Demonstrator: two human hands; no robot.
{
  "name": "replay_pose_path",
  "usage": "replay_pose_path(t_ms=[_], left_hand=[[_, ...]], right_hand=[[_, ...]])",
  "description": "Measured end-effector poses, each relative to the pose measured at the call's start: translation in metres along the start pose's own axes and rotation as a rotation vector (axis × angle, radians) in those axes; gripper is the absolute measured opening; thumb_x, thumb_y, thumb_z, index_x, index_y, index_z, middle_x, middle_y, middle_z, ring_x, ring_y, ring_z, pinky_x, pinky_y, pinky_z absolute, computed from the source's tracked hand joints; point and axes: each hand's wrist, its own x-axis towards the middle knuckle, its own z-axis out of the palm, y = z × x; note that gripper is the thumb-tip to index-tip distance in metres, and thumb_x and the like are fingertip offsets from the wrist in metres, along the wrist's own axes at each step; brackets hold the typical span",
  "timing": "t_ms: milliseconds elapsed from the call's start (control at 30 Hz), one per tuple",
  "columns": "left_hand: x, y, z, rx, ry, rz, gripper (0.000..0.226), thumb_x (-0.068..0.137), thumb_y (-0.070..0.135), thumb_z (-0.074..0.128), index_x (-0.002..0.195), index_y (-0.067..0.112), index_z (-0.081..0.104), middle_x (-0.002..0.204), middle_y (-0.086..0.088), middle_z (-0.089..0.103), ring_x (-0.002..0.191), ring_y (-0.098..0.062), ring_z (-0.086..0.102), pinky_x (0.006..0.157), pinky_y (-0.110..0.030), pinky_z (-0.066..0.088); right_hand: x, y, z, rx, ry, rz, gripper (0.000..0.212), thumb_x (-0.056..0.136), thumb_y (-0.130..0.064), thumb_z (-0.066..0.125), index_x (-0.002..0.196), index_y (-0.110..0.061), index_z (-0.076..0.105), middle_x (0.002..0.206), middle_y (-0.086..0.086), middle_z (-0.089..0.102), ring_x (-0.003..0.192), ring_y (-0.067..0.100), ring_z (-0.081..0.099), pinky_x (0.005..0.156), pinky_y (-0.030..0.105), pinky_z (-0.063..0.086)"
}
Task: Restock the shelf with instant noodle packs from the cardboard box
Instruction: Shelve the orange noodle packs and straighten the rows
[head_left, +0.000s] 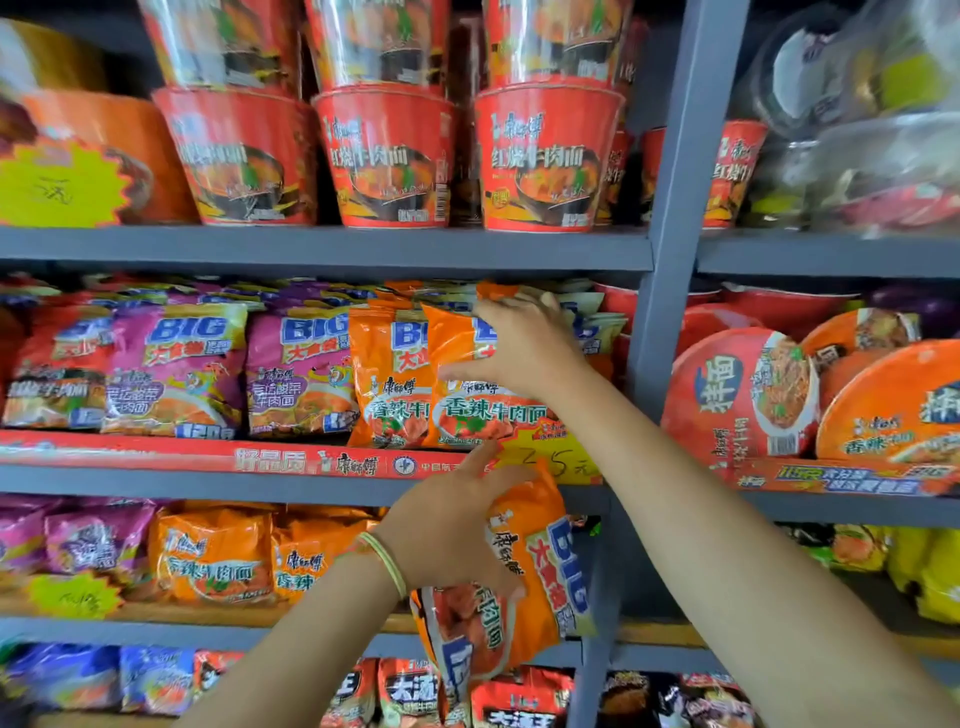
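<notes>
My left hand (457, 525) grips an orange instant noodle pack (540, 571), turned sideways, in front of the shelf's lower tiers; a second orange pack seems to hang beneath it. My right hand (524, 345) presses with spread fingers on the front orange noodle pack (467, 410) standing at the right end of the middle shelf (322, 483). More orange, pink and red packs stand in rows to its left. The cardboard box is out of view.
Red noodle cups (384, 156) fill the top shelf. A grey upright post (670, 291) divides the bays; orange noodle bowls (743, 395) stand to its right. Lower shelves hold pink and orange packs (213, 556) and further packs at the bottom.
</notes>
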Motion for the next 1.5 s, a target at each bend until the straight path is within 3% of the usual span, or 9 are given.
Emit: replay_pose_path(t_ms=[167, 600, 767, 900, 1000, 1133, 1267, 1367, 1500], left_hand=[[-0.001, -0.001, 0.004, 0.017, 0.004, 0.000, 0.110, 0.059, 0.060, 0.085, 0.149, 0.048, 0.024, 0.166, 0.000, 0.000, 0.126, -0.030, 0.055, 0.092, -0.036, 0.051], [0.002, -0.007, 0.006, -0.020, 0.013, 0.045, 0.107, 0.061, 0.061, 0.084, 0.149, 0.047, 0.024, 0.165, 0.005, -0.002, 0.128, -0.029, 0.053, 0.095, -0.036, 0.050], [-0.005, -0.028, -0.005, -0.301, 0.038, 0.094, 0.105, 0.058, 0.055, 0.089, 0.146, 0.048, 0.031, 0.160, 0.012, 0.019, 0.141, -0.012, 0.036, 0.112, -0.032, 0.037], [-0.036, -0.057, -0.033, -0.688, 0.189, 0.001, 0.095, 0.059, 0.038, 0.094, 0.140, 0.045, 0.044, 0.134, 0.023, 0.055, 0.120, 0.004, 0.055, 0.102, -0.028, 0.049], [-0.060, -0.076, -0.049, -0.891, 0.324, -0.053, 0.092, 0.060, 0.024, 0.092, 0.138, 0.039, 0.046, 0.120, 0.019, 0.067, 0.109, -0.005, 0.066, 0.093, -0.031, 0.055], [-0.077, -0.073, -0.053, -0.818, 0.539, -0.010, 0.099, 0.058, 0.018, 0.093, 0.140, 0.037, 0.041, 0.113, 0.022, 0.067, 0.102, -0.005, 0.069, 0.084, -0.027, 0.058], [-0.082, -0.064, -0.046, -0.491, 0.788, -0.087, 0.116, 0.054, 0.039, 0.093, 0.149, 0.044, 0.025, 0.130, 0.041, 0.044, 0.121, 0.019, 0.044, 0.090, -0.004, 0.043], [-0.092, -0.081, -0.044, -0.760, 0.702, -0.108, 0.126, 0.053, 0.044, 0.091, 0.153, 0.042, 0.013, 0.130, 0.019, 0.055, 0.119, -0.001, 0.057, 0.090, -0.020, 0.052], [-0.097, -0.097, -0.063, -0.962, 0.293, -0.088, 0.066, 0.068, 0.038, 0.085, 0.127, 0.034, 0.055, 0.116, 0.008, 0.071, 0.106, -0.009, 0.067, 0.082, -0.021, 0.054]], right_hand=[[-0.002, 0.016, -0.010, -0.115, -0.008, -0.013, 0.084, 0.061, -0.084, 0.063, 0.117, -0.021, 0.063, 0.117, 0.003, 0.064, 0.118, 0.027, 0.049, 0.100, 0.039, 0.027], [-0.011, 0.027, -0.001, -0.174, -0.271, 0.217, 0.079, 0.084, -0.059, 0.066, 0.148, -0.026, 0.032, 0.155, 0.015, 0.024, 0.148, 0.034, 0.014, 0.119, 0.051, 0.012], [-0.018, 0.024, -0.001, -0.071, -0.239, 0.260, 0.089, 0.087, -0.047, 0.070, 0.154, -0.022, 0.017, 0.160, 0.014, 0.014, 0.150, 0.034, 0.010, 0.121, 0.050, 0.008], [-0.027, 0.000, -0.014, 0.081, -0.039, 0.137, 0.062, 0.092, -0.038, 0.066, 0.144, -0.016, 0.043, 0.149, 0.007, 0.039, 0.139, 0.024, 0.035, 0.117, 0.041, 0.029], [-0.033, -0.026, -0.021, 0.488, -0.037, 0.125, 0.024, 0.096, -0.039, 0.060, 0.110, -0.022, 0.069, 0.107, -0.005, 0.069, 0.098, 0.010, 0.065, 0.091, 0.037, 0.051], [-0.038, -0.070, -0.021, 0.542, -0.337, 0.147, 0.060, 0.084, -0.071, 0.056, 0.128, -0.029, 0.057, 0.119, -0.009, 0.064, 0.104, 0.008, 0.062, 0.092, 0.030, 0.050], [-0.037, -0.099, -0.009, 0.554, -0.359, 0.059, 0.077, 0.076, -0.065, 0.071, 0.136, -0.019, 0.053, 0.135, -0.012, 0.056, 0.127, 0.009, 0.050, 0.092, 0.017, 0.036], [-0.035, -0.108, -0.010, 0.495, -0.256, -0.011, 0.083, 0.072, -0.059, 0.078, 0.140, -0.017, 0.053, 0.143, -0.003, 0.055, 0.131, 0.015, 0.049, 0.093, 0.019, 0.035], [-0.025, -0.115, -0.013, 0.495, -0.275, -0.098, 0.087, 0.063, -0.061, 0.082, 0.137, -0.021, 0.057, 0.140, -0.005, 0.058, 0.131, 0.015, 0.051, 0.103, 0.027, 0.042]])
